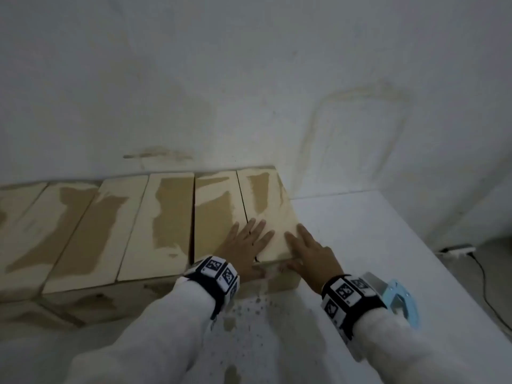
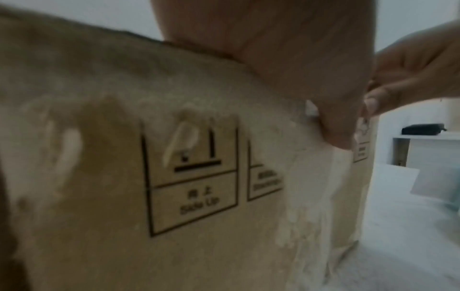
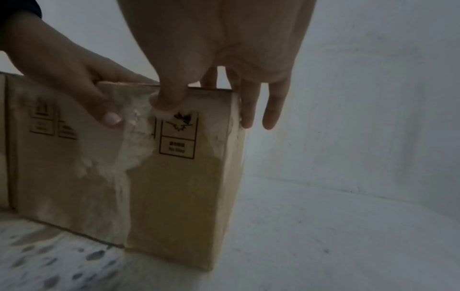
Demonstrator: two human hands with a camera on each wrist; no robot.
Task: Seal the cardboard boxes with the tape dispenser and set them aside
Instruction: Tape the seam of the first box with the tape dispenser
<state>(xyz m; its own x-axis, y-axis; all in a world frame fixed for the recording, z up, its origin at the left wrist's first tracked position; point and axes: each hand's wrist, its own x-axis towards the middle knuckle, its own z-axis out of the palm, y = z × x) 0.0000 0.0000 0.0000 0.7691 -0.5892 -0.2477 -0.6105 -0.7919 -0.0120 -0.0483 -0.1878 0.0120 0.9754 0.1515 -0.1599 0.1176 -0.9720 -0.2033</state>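
Our left hand (image 1: 243,245) and right hand (image 1: 307,252) press spread-fingered on the rightmost brown cardboard box (image 1: 266,206), thumbs over its front; the pale-blue plastic tape dispenser (image 1: 399,297) lies right of it, nearer our right hand.

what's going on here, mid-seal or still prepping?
Prepping, it seems. A person's left hand and right hand lie flat on the top flaps of the rightmost cardboard box in a row against the wall, thumbs hooked over its near face. The centre seam shows no fresh tape. The blue tape dispenser sits unheld on the white table beside the right wrist.
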